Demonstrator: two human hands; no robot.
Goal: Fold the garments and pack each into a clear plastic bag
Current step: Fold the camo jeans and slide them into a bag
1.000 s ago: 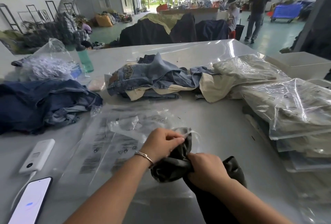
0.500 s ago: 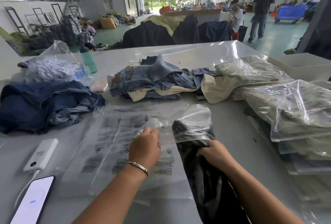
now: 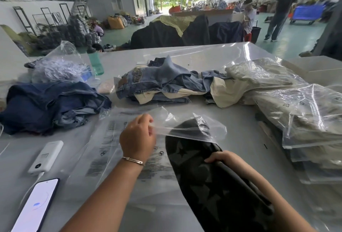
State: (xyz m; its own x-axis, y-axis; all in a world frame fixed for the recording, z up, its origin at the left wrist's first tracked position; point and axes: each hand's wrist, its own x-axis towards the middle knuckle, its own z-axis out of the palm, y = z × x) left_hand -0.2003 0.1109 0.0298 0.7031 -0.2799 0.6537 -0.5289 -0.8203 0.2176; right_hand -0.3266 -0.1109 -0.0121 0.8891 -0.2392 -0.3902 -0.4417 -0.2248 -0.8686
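A folded dark garment with a faint star pattern lies in front of me, its far end inside the mouth of a clear plastic bag. My left hand pinches the bag's open edge and holds it up. My right hand grips the garment's right side near its middle. Under them lies a flat stack of printed clear bags.
Dark blue denim is piled at the left, light denim and cream garments in the middle, bagged garments stacked at the right. A power bank and phone lie near left. A green bottle stands behind.
The bag went from bunched around the garment's tip to opened wide. My left hand lifted the bag's edge, and the garment's end has slid further into the mouth.
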